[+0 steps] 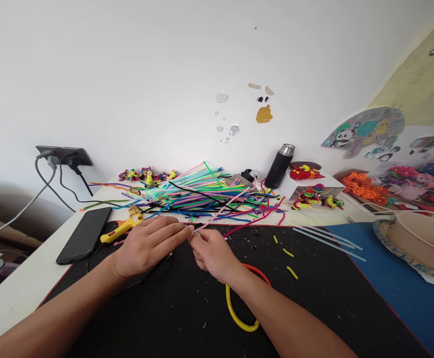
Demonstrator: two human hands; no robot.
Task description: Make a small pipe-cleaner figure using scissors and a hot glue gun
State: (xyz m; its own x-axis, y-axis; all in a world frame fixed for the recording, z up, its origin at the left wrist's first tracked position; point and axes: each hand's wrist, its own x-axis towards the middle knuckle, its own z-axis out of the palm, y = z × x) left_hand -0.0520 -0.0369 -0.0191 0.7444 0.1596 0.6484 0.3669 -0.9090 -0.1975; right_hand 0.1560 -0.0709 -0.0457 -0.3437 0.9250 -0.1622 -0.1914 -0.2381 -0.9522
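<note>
My left hand (153, 244) has its fingers pressed together, its fingertips meeting those of my right hand (214, 251) above the black mat (187, 308). My right hand is closed in a pinch, with a small shiny bit showing at its fingertips; what both hands grip is mostly hidden. A pink fuzzy stem (222, 214) slants from the colourful pile of stems (190, 191) down to the fingertips. Under my right wrist lies a yellow and red loop (235, 315), partly covered. Short yellow pieces (288, 252) rest on the mat to the right.
A yellow glue gun (122, 229) and a black phone (84, 236) lie at the left. Behind stand a black flask (279, 166) and a white box (315, 188) with small fuzzy figures. Clear sticks (328, 241) and a round basket (418, 243) are at the right.
</note>
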